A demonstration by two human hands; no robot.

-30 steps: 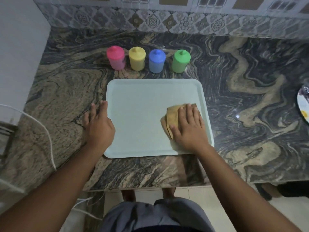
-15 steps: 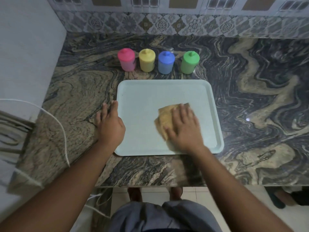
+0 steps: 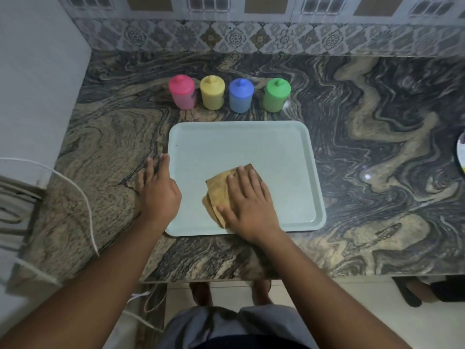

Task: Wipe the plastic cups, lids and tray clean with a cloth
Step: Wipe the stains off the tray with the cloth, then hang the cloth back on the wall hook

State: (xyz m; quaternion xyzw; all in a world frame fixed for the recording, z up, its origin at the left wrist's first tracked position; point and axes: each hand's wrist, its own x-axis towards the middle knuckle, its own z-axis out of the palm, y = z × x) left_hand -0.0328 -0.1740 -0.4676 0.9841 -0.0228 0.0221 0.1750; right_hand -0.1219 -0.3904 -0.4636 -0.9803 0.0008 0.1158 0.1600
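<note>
Four lidded plastic cups, pink, yellow, blue and green, stand in a row on the granite counter just behind the pale tray. From the head camera, the right hand presses a folded tan cloth onto the tray's near half, fingers straight. The left hand, fingers relaxed, rests at the tray's left rim. The tray appears mid-wipe, with cups and lids seemingly left to do. A patterned tile backsplash lines the wall, and a white cable hangs at left.

Folded tan cloth on pale tray
</note>
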